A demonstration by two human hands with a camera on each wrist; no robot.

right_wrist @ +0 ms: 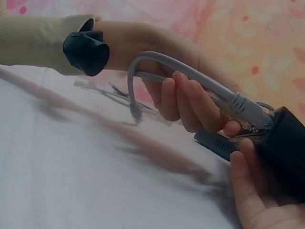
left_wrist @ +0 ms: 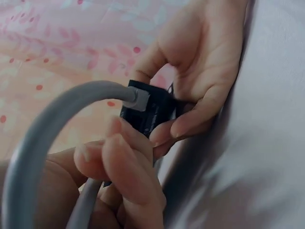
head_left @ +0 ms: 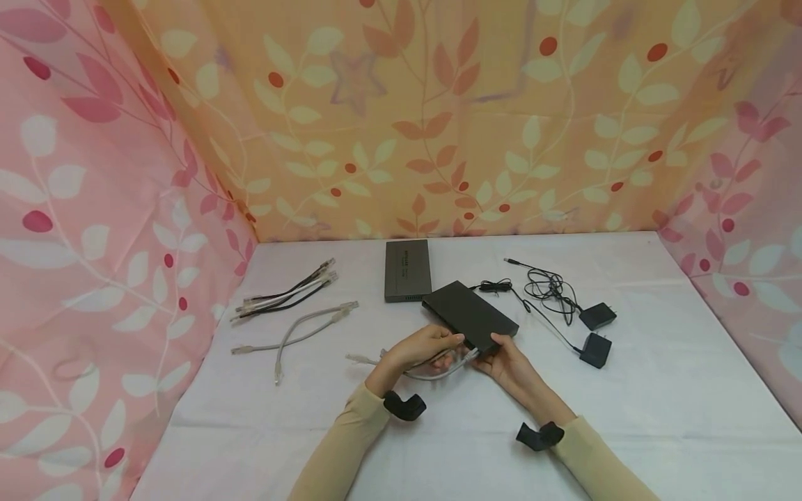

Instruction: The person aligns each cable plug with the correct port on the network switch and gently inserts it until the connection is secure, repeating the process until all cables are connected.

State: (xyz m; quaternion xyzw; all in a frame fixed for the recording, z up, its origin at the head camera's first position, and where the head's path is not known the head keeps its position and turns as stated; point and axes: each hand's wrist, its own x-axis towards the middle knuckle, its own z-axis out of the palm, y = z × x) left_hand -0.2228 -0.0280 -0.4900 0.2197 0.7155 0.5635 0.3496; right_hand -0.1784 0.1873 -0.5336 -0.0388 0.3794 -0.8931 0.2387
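A black network switch (head_left: 471, 314) is tilted above the white tabletop. My right hand (head_left: 512, 369) grips its near right corner, thumb on top and fingers beneath. A grey network cable (head_left: 440, 378) has one plug in a port at the near edge, seen closely in the right wrist view as a grey boot (right_wrist: 248, 110). My left hand (head_left: 421, 349) is at the same edge, left of that plug, and pinches a grey cable (left_wrist: 85, 205) running between its fingers. Its fingers hide the plug end of this cable.
Behind lies a second, dark grey switch (head_left: 407, 271). Several short black and grey cables (head_left: 288, 292) and crossed grey cables (head_left: 301, 337) lie at the left. Two black power adapters (head_left: 595, 350) with coiled cords (head_left: 551, 289) lie at the right. Patterned curtains (head_left: 438, 139) enclose the table.
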